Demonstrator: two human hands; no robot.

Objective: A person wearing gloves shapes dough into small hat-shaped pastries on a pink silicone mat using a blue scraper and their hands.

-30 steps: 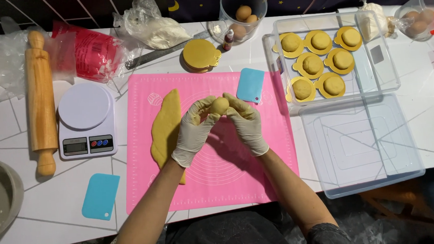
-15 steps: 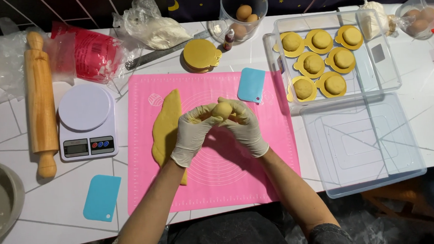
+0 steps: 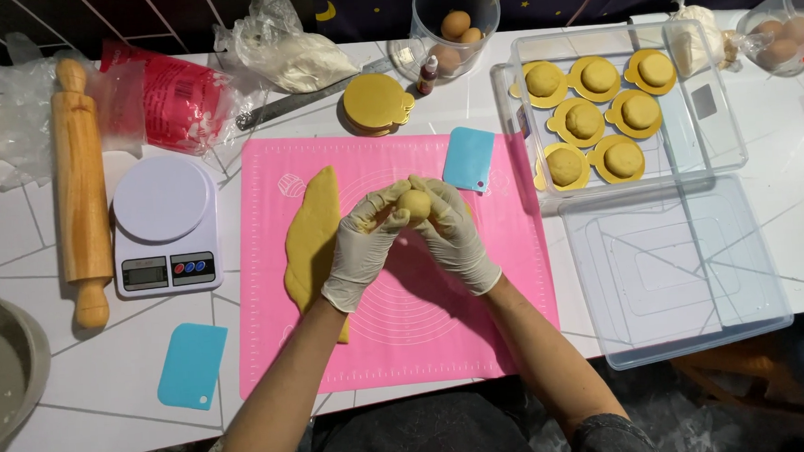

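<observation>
Both my hands wear pale gloves and meet over a pink silicone mat (image 3: 427, 344). My left hand (image 3: 364, 244) and my right hand (image 3: 457, 234) cup a small yellow dough ball (image 3: 413, 202) between their fingertips. A long strip of yellow dough (image 3: 312, 235) lies on the mat just left of my left hand. A blue scraper (image 3: 468, 158) rests at the mat's upper right corner.
A clear tray (image 3: 716, 99) at the upper right holds several dough balls on gold boards; its lid (image 3: 675, 276) lies below. A white scale (image 3: 164, 225), a wooden rolling pin (image 3: 81, 192), another blue scraper (image 3: 192, 365), gold boards (image 3: 377, 103) and a tub of eggs (image 3: 456, 26) stand around.
My fingers have shifted slightly around the dough ball, turning it in place. Nothing else has moved.
</observation>
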